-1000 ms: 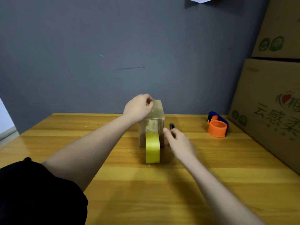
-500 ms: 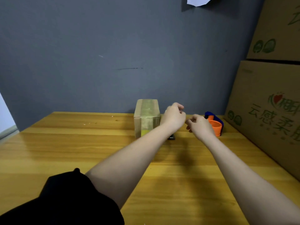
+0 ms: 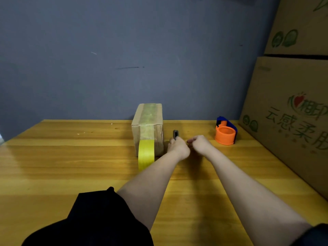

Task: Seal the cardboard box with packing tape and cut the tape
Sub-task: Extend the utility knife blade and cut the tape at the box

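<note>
Hands meet low over the table [image 3: 53,174] right of the cardboard box [image 3: 148,128]: left hand [image 3: 178,148] curled round a dark cutter [image 3: 175,134], right hand [image 3: 199,143] loosely fisted beside it, grip unclear. Tape runs over the box to the yellow roll [image 3: 146,154] leaning against its front. Large carton [image 3: 292,112] at right bears green Chinese characters, "云感柔" legible.
</note>
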`<state>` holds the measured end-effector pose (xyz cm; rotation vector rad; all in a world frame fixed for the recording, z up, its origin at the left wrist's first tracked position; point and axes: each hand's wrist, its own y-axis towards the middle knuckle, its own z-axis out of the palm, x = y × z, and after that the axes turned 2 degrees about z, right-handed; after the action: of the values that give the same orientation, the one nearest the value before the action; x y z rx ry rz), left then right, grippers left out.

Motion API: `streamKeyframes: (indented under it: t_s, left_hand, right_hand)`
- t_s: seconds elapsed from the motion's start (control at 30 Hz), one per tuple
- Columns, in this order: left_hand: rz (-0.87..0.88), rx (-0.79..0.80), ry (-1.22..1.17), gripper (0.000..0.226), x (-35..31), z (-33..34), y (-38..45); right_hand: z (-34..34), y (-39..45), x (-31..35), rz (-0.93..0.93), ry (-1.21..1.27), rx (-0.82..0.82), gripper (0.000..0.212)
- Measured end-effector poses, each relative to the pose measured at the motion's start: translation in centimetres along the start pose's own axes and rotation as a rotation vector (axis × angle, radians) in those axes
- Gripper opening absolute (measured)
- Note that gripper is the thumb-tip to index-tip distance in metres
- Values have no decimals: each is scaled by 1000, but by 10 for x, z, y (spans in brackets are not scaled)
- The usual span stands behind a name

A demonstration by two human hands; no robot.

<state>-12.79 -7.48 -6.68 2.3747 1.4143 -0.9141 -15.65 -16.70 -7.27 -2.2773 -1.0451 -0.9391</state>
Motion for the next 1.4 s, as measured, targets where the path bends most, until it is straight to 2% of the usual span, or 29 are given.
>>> streamKeyframes:
  t_s: [0.1, 0.27, 0.53, 0.7, 0.83, 0.93, 1.1, 1.23, 1.33, 1.4]
  left_hand:
    - [-38, 19, 13, 59, 2, 5, 8]
    - [-93, 36, 30, 51, 5, 8, 16]
    - [-110, 2, -251, 43, 3, 7, 14]
    - [-139, 16, -367, 41, 0, 5, 12]
    - [-85, 65, -460, 39, 1, 4, 10]
    - [-99, 55, -394, 33, 3, 8, 6]
    - [-182, 31, -614, 18, 9, 7, 2]
    - [-224, 96, -894, 21, 14, 9, -3]
    - [-215, 141, -1128, 20, 21, 12, -10]
    - [-190, 136, -1256, 24, 28, 15, -16]
  right_hand:
    - [3, 0, 1, 28, 33, 47, 44]
    - [9, 4, 5, 111, 249, 99, 38]
    - [10, -1, 6, 251, 547, 71, 17]
    - [4, -8, 9, 319, 517, 100, 7]
    - [4, -19, 11, 330, 382, 140, 19]
    - [7, -23, 10, 328, 333, 120, 26]
    - [8, -29, 4, 292, 382, 98, 20]
    - [9, -41, -6, 159, 425, 108, 3]
    - [12, -47, -14, 25, 415, 35, 16]
    - [17, -50, -18, -59, 411, -9, 18]
